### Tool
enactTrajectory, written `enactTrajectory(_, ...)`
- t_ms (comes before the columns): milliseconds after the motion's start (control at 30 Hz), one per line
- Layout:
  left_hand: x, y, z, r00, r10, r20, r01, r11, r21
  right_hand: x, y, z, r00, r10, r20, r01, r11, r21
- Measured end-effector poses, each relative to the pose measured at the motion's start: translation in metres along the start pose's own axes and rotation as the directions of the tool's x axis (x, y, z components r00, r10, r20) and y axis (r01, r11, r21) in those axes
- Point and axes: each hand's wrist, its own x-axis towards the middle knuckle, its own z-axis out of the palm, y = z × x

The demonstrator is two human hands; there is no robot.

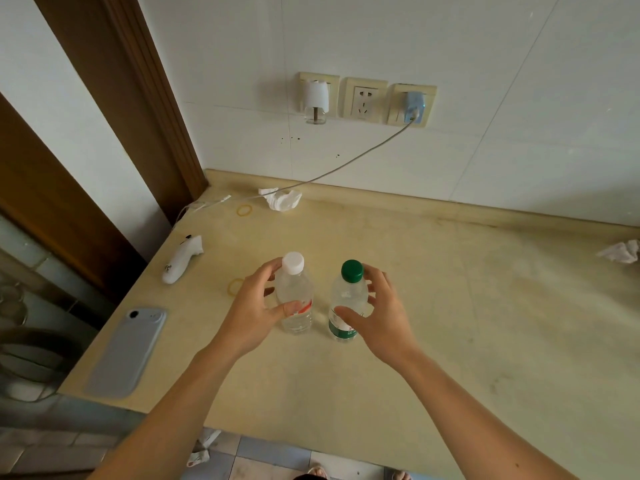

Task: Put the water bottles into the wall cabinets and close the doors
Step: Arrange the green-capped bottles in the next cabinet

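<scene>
While both hands close in at once, the left hand curls around the white-capped bottle, thumb across its label and fingers wrapped behind, so that's a proper hold. The right hand is cupped around the green-capped bottle, thumb on the front and fingers spread near the neck; whether it has fully closed, I can't tell. Both bottles stand upright, just beside each other, on the countertop, nearer its left edge than its right and well short of the back edge. One bottle per hand looks meant to carry both in a single trip. No wall cabinet in view, so the putting-away isn't begun. A phone lies at the left edge, a white handheld gadget beyond it, crumpled tissue by the back edge.
</scene>
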Motion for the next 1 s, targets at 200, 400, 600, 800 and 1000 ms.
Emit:
enactTrajectory(200,-0.012,-0.024,0.014,0.992,-0.126,-0.01,0.126,0.992,-0.031,-0.006,0.029,0.008,0.98,0.181,0.085,-0.187,0.98,0.071)
enactTrajectory(400,-0.014,-0.043,0.031,0.978,-0.202,-0.053,0.198,0.978,-0.068,-0.011,0.05,0.025,0.964,0.251,0.083,-0.26,0.958,0.123)
enactTrajectory(600,-0.005,-0.049,0.046,0.963,-0.252,-0.092,0.236,0.959,-0.157,-0.004,0.052,0.034,0.967,0.253,0.015,-0.253,0.96,0.116)
enactTrajectory(800,-0.001,-0.045,0.049,0.966,-0.235,-0.111,0.219,0.965,-0.145,-0.01,0.049,0.028,0.969,0.245,-0.032,-0.234,0.951,0.203)
enactTrajectory(1000,0.012,0.002,0.055,0.988,-0.122,-0.094,0.107,0.983,-0.151,-0.015,0.035,-0.005,0.963,0.227,-0.142,-0.181,0.942,0.283)
